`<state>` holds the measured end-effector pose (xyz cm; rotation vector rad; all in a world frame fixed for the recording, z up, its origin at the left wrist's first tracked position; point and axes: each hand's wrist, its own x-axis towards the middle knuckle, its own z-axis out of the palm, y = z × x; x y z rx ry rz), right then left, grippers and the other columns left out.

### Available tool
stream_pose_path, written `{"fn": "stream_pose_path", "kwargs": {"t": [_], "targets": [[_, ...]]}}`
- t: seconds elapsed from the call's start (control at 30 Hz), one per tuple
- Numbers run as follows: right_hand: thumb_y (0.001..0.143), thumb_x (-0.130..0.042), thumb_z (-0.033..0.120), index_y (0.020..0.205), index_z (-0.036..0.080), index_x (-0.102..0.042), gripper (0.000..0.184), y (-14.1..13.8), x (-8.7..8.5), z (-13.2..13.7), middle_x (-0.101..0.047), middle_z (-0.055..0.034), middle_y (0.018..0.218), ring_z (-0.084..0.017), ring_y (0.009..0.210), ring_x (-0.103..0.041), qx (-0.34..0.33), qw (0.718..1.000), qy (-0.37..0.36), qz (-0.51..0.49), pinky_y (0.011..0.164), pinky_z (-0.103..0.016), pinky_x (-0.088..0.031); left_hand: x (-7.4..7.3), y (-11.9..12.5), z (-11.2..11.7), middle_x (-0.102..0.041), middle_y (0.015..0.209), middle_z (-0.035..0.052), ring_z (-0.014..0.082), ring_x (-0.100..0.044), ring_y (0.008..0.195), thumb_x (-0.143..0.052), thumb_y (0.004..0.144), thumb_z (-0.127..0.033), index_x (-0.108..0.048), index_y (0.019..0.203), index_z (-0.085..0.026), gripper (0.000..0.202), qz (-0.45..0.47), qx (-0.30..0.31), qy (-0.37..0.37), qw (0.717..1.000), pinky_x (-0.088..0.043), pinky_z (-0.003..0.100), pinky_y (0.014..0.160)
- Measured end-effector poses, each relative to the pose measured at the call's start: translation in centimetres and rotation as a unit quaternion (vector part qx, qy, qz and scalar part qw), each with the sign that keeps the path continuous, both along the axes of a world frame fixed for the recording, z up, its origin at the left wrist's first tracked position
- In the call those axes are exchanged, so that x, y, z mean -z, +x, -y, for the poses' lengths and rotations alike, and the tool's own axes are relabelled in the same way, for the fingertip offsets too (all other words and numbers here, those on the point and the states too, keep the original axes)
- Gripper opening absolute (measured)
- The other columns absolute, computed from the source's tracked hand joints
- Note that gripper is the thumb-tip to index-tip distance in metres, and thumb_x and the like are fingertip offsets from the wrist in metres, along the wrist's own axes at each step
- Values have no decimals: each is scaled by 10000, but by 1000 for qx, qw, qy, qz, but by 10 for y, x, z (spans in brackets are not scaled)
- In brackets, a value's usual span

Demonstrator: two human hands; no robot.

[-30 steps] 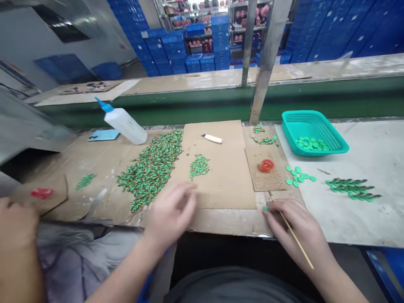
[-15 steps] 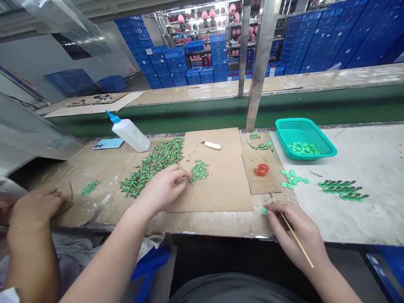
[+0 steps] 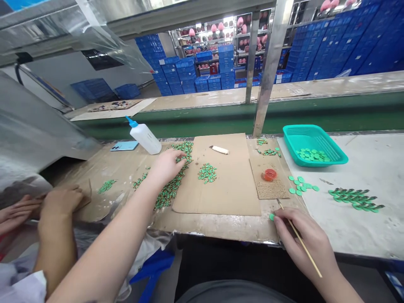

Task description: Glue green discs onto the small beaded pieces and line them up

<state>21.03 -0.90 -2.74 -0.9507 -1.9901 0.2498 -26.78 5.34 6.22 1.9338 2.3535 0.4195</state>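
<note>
My left hand (image 3: 166,165) reaches forward and rests on the long heap of small green-and-brown pieces (image 3: 172,185), its fingers curled into the pieces at the heap's far end. A smaller cluster of the same pieces (image 3: 207,173) lies on the cardboard sheet (image 3: 221,189) to its right. My right hand (image 3: 303,240) sits at the table's near edge, holding a thin wooden stick (image 3: 299,239) and touching a green disc (image 3: 272,216) with its fingertips.
A co-worker's hands (image 3: 59,200) work at the left edge. A glue bottle (image 3: 144,136) and phone (image 3: 124,146) lie at the back left. A red cap (image 3: 269,174), loose green discs (image 3: 301,185), a teal basket (image 3: 314,145) and finished green pieces (image 3: 355,198) lie to the right.
My left hand moved from the small cluster leftward and forward onto the big heap. The right hand stayed at the edge with the stick. The view tilted up a little.
</note>
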Motion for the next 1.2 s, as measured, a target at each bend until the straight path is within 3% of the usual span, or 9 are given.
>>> {"fn": "stream_pose_path", "kwargs": {"t": [0.17,0.37,0.5,0.63,0.8,0.9,1.0,1.1,1.2], "targets": [[1177,-710,232,1130,283,-725,71,-2,-4,-2,-871,-27,1013,-241,858,-887,-1,1000,11,-3,795,-378,-722,0,-1,-44,-756,1561,133,295,-775,1343,-806,1147,-510,-754,1496,-234,448,2,62,-62,996,-702,545,1151],[1181,-707,227,1121,287,-743,92,-3,1,1,-875,-33,1020,-238,884,-880,12,999,-12,-42,833,-369,-725,-3,-2,-48,-758,1549,132,292,-779,1327,-807,1146,-509,-750,1499,-229,454,66,40,-43,996,-708,538,1135],[1153,-731,209,1114,290,-769,98,-3,-5,1,-890,-37,1024,-245,895,-897,26,996,-19,-87,804,-345,-739,-15,7,-27,-799,1420,113,259,-809,1203,-805,1150,-521,-755,1453,-197,446,152,22,-10,988,-732,489,1040],[1113,-753,163,1074,281,-791,129,-6,-22,2,-896,-27,975,-232,859,-905,26,993,-15,-118,777,-311,-745,-16,55,12,-882,1097,87,222,-864,918,-683,1167,-644,-809,1179,-205,456,231,77,20,970,-762,392,851],[1056,-764,157,1060,271,-824,129,-23,-56,15,-905,-16,983,-198,875,-902,-20,978,-113,-175,817,-280,-732,-16,141,67,-947,1152,41,246,-928,943,-851,1037,-658,-786,1519,-336,582,290,213,34,932,-800,393,956],[1009,-822,252,1028,267,-822,24,-38,-75,21,-890,-16,961,-188,825,-867,-35,922,-284,-259,760,-278,-699,-23,176,84,-950,1283,6,208,-943,934,-813,1131,-479,-642,1722,-452,616,256,336,78,903,-782,281,862],[939,-907,345,991,265,-789,152,-50,-86,23,-868,-13,951,-194,867,-841,-47,837,-423,-343,831,-310,-697,-29,193,86,-922,1417,1,183,-947,941,-754,1185,-389,-428,1866,-521,766,233,384,105,887,-745,202,810],[865,-973,346,929,263,-760,237,-55,-88,26,-809,10,890,-169,812,-766,-50,792,-468,-390,794,-301,-660,-28,201,84,-900,1479,6,186,-949,978,-747,1182,-332,-358,1900,-547,845,230,403,109,879,-754,221,897],[844,-1025,342,894,258,-738,302,-53,-84,27,-780,23,854,-149,776,-733,-51,754,-480,-445,751,-276,-631,-20,208,83,-878,1530,6,197,-949,1013,-816,1123,-271,-441,1857,-571,877,259,399,122,871,-768,272,983]]}}
